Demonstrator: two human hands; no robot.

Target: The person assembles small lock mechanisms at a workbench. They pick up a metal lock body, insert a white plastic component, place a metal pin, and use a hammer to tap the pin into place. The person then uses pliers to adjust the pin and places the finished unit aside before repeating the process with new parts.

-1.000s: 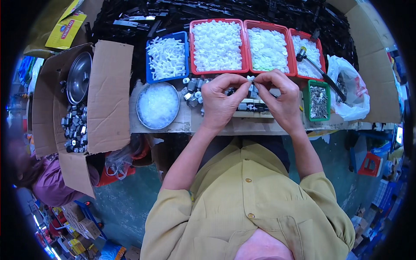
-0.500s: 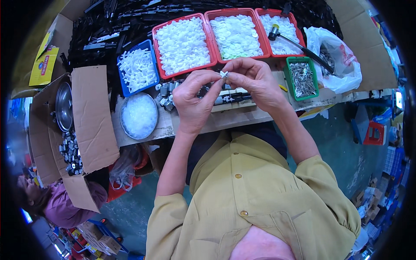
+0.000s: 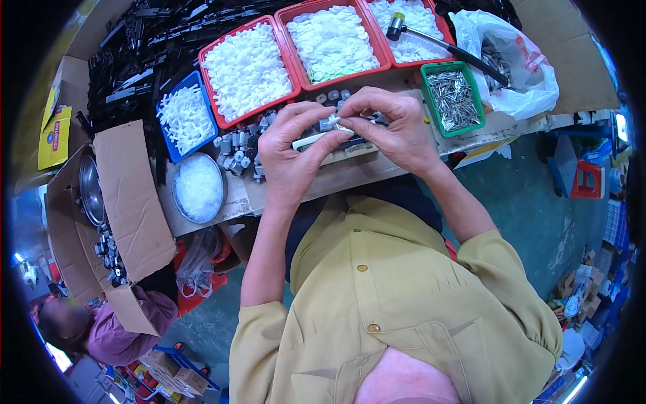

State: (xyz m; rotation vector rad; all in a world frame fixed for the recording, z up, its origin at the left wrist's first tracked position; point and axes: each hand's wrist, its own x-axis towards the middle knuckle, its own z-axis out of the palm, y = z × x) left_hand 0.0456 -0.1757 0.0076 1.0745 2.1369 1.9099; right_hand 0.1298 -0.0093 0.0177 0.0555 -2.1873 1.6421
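table (image 3: 282,195): carries the trays and a heap of small grey parts (image 3: 239,145).
red trays (image 3: 249,67): three in a row at the far edge, filled with white pieces; positions unchanged relative to the table since a second ago.
left hand (image 3: 293,158): fingers closed round a white plastic strip (image 3: 313,140).
right hand (image 3: 397,128): fingertips pinched on a small white piece (image 3: 334,122), now pressed at the strip; both hands drawn closer together than before, fitting judged under way.
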